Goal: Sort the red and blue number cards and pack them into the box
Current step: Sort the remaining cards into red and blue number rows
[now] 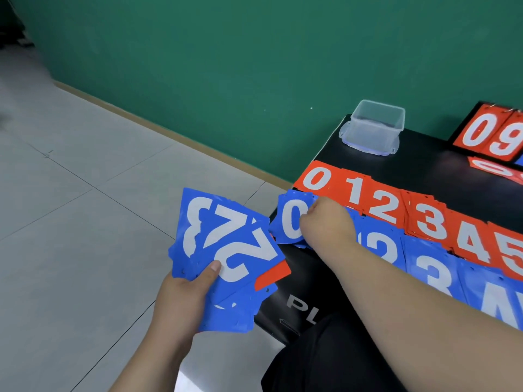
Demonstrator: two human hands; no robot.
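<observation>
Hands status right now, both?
Left hand: holds a fan of blue cards.
Right hand: pinches the blue 0 card.

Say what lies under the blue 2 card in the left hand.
Under the blue 2 card, a red card sticks out among more blue cards; their numbers are mostly covered.

The fanned blue plastic number cards (226,250) at the near left carried white digits, with one plain red card (273,275) showing among them. On the black tabletop (424,148), the far row of red cards (368,193) and the near row of blue cards (424,264), including the blue zero card (291,222) at its left end, bore white numerals. The rectangular plastic box (376,123) was clear, its lid (346,134) bluish. The wall (254,66) was green and the tiled floor (85,165) pale grey.
</observation>
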